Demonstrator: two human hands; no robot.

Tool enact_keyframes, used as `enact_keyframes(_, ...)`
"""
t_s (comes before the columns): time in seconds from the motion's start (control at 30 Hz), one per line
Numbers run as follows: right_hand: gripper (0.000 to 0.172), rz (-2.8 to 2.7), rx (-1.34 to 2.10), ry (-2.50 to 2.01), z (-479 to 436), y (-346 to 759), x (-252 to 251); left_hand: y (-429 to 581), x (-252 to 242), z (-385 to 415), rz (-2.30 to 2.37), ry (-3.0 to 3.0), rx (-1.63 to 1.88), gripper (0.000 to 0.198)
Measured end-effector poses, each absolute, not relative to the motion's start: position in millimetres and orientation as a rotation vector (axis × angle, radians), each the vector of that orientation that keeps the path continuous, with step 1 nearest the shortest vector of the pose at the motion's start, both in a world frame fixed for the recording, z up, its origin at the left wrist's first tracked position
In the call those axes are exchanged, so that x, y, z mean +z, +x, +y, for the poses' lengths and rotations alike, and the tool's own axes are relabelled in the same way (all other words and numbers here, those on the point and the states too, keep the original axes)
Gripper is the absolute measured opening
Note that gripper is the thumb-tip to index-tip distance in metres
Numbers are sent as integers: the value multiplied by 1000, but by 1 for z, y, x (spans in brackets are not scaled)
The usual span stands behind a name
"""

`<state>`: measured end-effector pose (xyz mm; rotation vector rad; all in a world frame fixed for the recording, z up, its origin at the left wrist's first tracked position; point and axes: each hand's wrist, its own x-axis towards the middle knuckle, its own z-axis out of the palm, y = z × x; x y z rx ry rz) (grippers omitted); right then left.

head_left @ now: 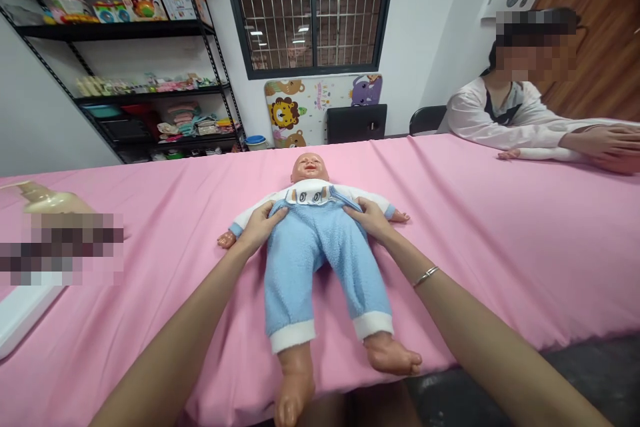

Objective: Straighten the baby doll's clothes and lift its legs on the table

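Observation:
A baby doll point(311, 165) lies on its back with its head away from me and its bare feet at the near edge. It wears a white long-sleeved top and fuzzy light-blue pants point(293, 267) with white cuffs. At the left side of the waist, my left hand point(261, 223) is closed on the pants, thumb on top. My right hand point(371, 217) pinches the pants' waist on the other side, where the blue edge is pulled outward. The fingers under the cloth are partly hidden. A silver bracelet point(426, 276) circles my right wrist.
Pink cloth point(480, 227) covers the table. A pump bottle point(55, 200) and a white box-like object point(30, 310) are at the left. Another person point(500, 110) sits at the right, hands on another doll point(545, 154). Black shelves point(143, 30) hold boxes and supplies behind.

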<state>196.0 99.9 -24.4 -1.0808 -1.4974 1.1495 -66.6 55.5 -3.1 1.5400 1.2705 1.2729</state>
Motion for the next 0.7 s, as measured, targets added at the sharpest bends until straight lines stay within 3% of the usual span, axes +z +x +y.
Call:
enact_keyframes(0.13, 39, -1560, 1145, -1054, 100, 194, -31, -64, 3, 52, 1365, 1689, 1134, 46)
enact_keyframes(0.27, 36, -1636, 1049, -956, 96, 192, -20, -59, 13, 45, 1441, 1863, 1283, 60)
enact_keyframes(0.43, 33, -1538, 1237, -858, 96, 190, -12, -55, 8, 45, 1456, 1970, 1061, 43)
enact_keyframes(0.6, 32, -1519, 1067, -1078, 101, 187, -23, -56, -4, 57, 1442, 1512, 1247, 53)
enact_keyframes(0.7, 39, -1661, 1091, -1183, 99, 190, -27, -69, -3, 58, 1507, 1600, 1114, 54)
